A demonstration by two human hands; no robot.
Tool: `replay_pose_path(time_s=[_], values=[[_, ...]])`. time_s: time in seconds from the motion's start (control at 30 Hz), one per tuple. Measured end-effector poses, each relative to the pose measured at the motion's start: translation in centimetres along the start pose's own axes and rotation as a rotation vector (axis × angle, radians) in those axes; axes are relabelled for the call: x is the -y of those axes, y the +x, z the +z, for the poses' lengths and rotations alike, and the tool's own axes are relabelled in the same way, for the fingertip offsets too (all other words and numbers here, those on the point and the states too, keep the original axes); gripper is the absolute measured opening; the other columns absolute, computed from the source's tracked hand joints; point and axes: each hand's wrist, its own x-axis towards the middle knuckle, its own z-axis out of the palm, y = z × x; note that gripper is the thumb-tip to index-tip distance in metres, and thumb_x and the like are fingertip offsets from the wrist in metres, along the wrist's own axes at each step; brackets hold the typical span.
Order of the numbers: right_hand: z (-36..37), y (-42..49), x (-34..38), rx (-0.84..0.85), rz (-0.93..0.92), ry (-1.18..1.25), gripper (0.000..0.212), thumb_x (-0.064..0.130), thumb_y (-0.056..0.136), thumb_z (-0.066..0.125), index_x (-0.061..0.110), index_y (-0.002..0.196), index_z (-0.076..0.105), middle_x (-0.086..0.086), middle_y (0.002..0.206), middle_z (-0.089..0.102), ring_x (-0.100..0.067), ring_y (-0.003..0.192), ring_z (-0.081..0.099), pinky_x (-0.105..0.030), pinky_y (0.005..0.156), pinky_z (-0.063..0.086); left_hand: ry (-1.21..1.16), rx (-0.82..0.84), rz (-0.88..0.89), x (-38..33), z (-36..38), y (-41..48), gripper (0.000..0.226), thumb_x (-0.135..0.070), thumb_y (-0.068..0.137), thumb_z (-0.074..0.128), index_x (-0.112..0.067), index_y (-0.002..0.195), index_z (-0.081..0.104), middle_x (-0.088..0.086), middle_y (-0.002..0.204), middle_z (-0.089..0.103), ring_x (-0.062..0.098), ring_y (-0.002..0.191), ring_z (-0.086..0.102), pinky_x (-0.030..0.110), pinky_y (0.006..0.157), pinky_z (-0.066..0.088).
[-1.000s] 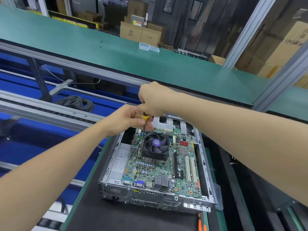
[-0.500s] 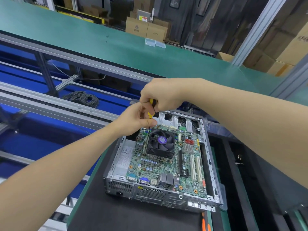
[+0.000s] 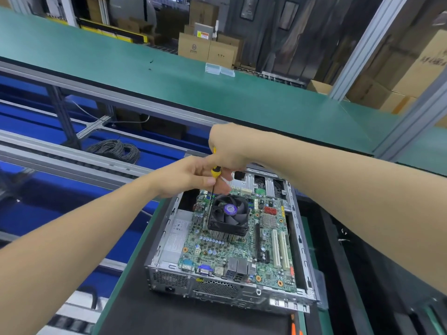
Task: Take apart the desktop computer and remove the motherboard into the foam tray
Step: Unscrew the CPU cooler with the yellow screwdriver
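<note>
1. Count: one open computer case, one motherboard, one cooler fan, one screwdriver, and your two hands.
2. The motherboard lies flat inside the case. The case sits on a black mat on the tabletop, with its port side toward you.
3. Your right hand has its grip curled round the top of the yellow handle.
4. Your left hand has a narrow grip, with thumb and fingers pinching the screwdriver where the handle meets the shaft.
5. The shaft runs down along the fan's left edge. You cannot tell where the tip seats.
6. In the way: both hands cover the board's far left corner, and the fan covers its middle.
7. On the board there are two white slots, side by side, right of the fan.
8. Around:
   - One coil of black cable lies on the blue level to the left.
   - Two clear plastic boxes touch each other on the far green tabletop.
   - Cardboard cartons are stacked behind it.
   - An orange handle shows at the bottom edge.
</note>
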Motion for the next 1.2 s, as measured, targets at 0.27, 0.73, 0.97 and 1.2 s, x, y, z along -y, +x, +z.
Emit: replay_pose_path(time_s=[0.27, 0.73, 0.97, 1.2], values=[[-1.1, -0.4, -1.4, 0.060, -0.309, -0.033, 0.016, 0.026, 0.090, 0.078, 0.023, 0.086, 0.063, 0.007, 0.088, 0.069, -0.015, 0.078, 0.057, -0.032, 0.069, 0.044, 0.041, -0.371, -0.012, 1.4, 1.5, 0.5, 0.013, 0.001, 0.087, 0.077, 0.009, 0.093, 0.069, 0.016, 0.092, 0.079, 0.024, 0.097, 0.077, 0.052, 0.089, 0.061], [0.0, -1.4, -1.4, -0.108, -0.064, 0.018, 0.060, 0.068, 0.094, 0.058, 0.010, 0.082, 0.063, 0.003, 0.048, 0.065, -0.012, 0.039, 0.063, -0.026, 0.047, 0.046, 0.176, -0.311, 0.048, 0.7, 2.3, 0.3, 0.045, -0.018, 0.093, 0.075, -0.046, 0.126, 0.063, 0.001, 0.082, 0.077, 0.024, 0.090, 0.076, 0.032, 0.083, 0.060], [-0.5, -0.1, 0.0, 0.078, 0.033, -0.058, 0.050, 0.035, 0.099, 0.056, 0.016, 0.055, 0.068, 0.001, 0.054, 0.070, -0.015, 0.046, 0.061, -0.028, 0.059, 0.055, -0.092, 0.110, -0.035, 0.1, -0.8, 0.6, 0.036, -0.009, 0.106, 0.051, -0.025, 0.137, 0.063, 0.016, 0.129, 0.070, 0.034, 0.126, 0.064, 0.034, 0.106, 0.050], [-0.8, 0.4, -0.8, 0.051, -0.199, -0.176, 0.029, 0.043, 0.093, 0.069, 0.022, 0.077, 0.058, 0.004, 0.074, 0.061, -0.010, 0.064, 0.043, -0.031, 0.055, 0.035, -0.023, -0.164, -0.005, 1.2, 0.4, 1.1, 0.016, 0.007, 0.096, 0.062, -0.005, 0.098, 0.073, 0.015, 0.096, 0.079, 0.031, 0.097, 0.077, 0.032, 0.083, 0.061]])
